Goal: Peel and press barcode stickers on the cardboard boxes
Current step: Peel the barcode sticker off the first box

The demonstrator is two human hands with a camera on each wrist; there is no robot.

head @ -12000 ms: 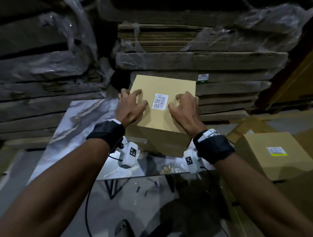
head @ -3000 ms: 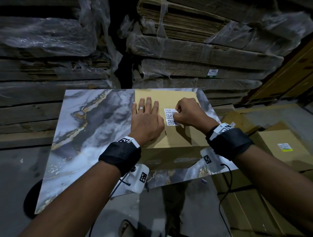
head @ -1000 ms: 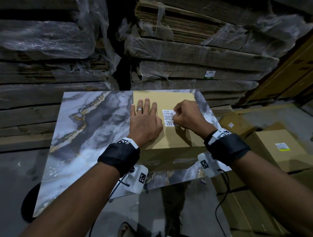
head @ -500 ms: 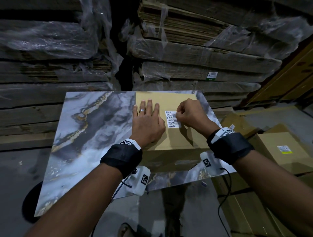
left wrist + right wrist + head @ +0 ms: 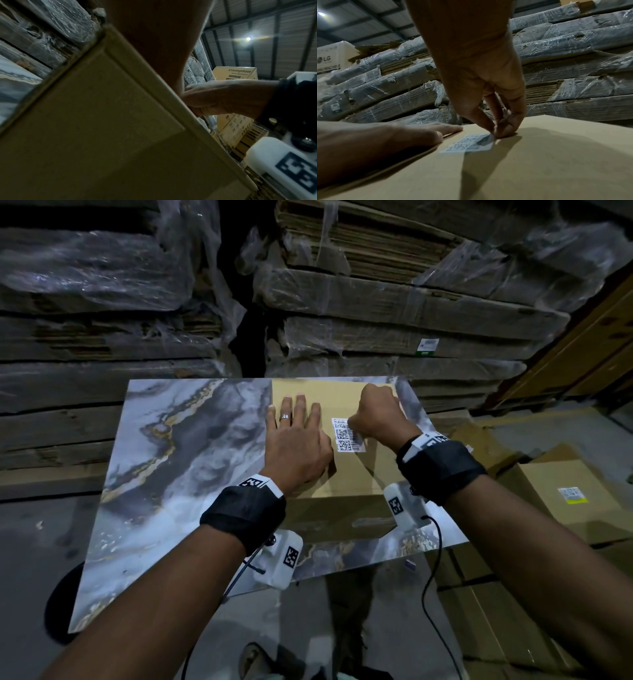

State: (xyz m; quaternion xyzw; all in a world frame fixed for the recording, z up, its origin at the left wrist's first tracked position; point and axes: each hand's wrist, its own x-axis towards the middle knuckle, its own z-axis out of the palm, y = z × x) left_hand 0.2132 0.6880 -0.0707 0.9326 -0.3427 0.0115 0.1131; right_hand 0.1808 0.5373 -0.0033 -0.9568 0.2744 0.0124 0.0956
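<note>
Tan cardboard box (image 5: 346, 474), white barcode sticker (image 5: 347, 436) printed with black square codes and bars, table top (image 5: 178, 460) marbled in grey, white and gold veins, black wristbands (image 5: 243, 515) with white black-patterned tags, silver ring (image 5: 285, 417).

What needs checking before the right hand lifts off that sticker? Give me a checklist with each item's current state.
1. Box steadied: ok. The left hand lies flat on its top, fingers straight.
2. Box seated on the marble table: ok.
3. Sticker placed on the box's top face: ok.
4. Sticker edge nearest the right hand pressed down: cannot tell; the fingertips cover that edge.
5. Sticker lying flat: not ok. In the right wrist view its near corner looks slightly raised above the cardboard.
6. Codes readable: ok in the head view, on the uncovered part.
</note>
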